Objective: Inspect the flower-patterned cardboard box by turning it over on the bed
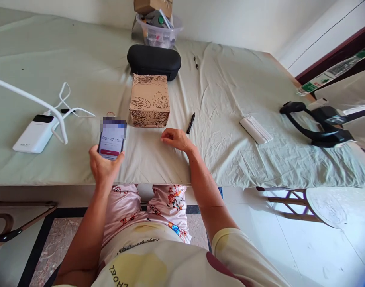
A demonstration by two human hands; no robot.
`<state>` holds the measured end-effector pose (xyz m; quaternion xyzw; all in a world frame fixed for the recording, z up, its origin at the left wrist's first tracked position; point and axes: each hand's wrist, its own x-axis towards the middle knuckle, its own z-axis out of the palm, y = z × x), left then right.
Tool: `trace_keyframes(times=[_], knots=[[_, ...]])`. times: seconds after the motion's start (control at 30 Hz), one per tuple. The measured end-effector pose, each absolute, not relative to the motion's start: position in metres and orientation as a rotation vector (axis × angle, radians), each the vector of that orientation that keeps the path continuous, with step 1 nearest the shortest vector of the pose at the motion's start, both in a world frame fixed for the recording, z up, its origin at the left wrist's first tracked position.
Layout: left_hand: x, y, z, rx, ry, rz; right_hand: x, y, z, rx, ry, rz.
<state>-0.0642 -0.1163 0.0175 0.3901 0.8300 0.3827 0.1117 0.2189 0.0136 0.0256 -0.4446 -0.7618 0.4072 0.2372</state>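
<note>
A smartphone (112, 139) is in my left hand (106, 165), thumb and fingers gripping its lower edges. Its lit screen shows a running time and a red bar; the upper part is blurred out. My right hand (178, 139) rests on the cloth with loosely curled fingers, and nothing shows in them. Just beyond it stands a cardboard box (149, 101) with black scribbled loops on its top and front. To the right of that hand lies a black pen (191, 122), apart from the fingers.
A black case (154, 59) sits behind the box, before a clear plastic tub (160, 36). At left is a white power bank (36, 133) with a cable. At right lie a white pack (256, 129) and a black headset (316, 125). A second pen (196, 62) lies farther back.
</note>
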Motion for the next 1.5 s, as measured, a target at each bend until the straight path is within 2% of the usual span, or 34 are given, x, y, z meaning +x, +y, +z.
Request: trace_keyframes(times=[0.13, 0.2, 0.27, 0.53, 0.7, 0.83, 1.0, 1.23, 1.5], knots=[[-0.009, -0.11, 0.022, 1.201, 2.217, 1.208, 0.212, 0.007, 0.026, -0.812, -2.092, 1.838], [0.017, -0.099, 0.025, 1.223, 2.135, 1.259, 0.208, 0.003, 0.027, -0.7, -2.036, 2.058], [0.038, -0.087, 0.026, 1.287, 2.083, 1.317, 0.206, 0.001, 0.028, -0.653, -1.996, 2.141], [0.077, -0.069, 0.024, 1.345, 2.09, 1.37, 0.212, 0.005, 0.031, -0.796, -2.072, 1.849], [0.079, -0.072, 0.029, 1.29, 2.079, 1.353, 0.212, 0.005, 0.028, -0.776, -2.047, 1.889], [0.055, -0.079, 0.033, 1.271, 2.143, 1.35, 0.214, 0.005, 0.029, -0.724, -1.931, 2.001], [-0.017, -0.083, 0.036, 1.183, 2.393, 1.22, 0.217, 0.008, 0.03, -0.735, -1.909, 1.986], [-0.106, -0.083, 0.031, 1.153, 2.611, 0.913, 0.221, 0.015, 0.028, -0.92, -1.805, 1.62], [-0.123, -0.091, 0.02, 1.341, 2.662, 0.76, 0.222, 0.022, 0.022, -1.062, -1.629, 1.277]])
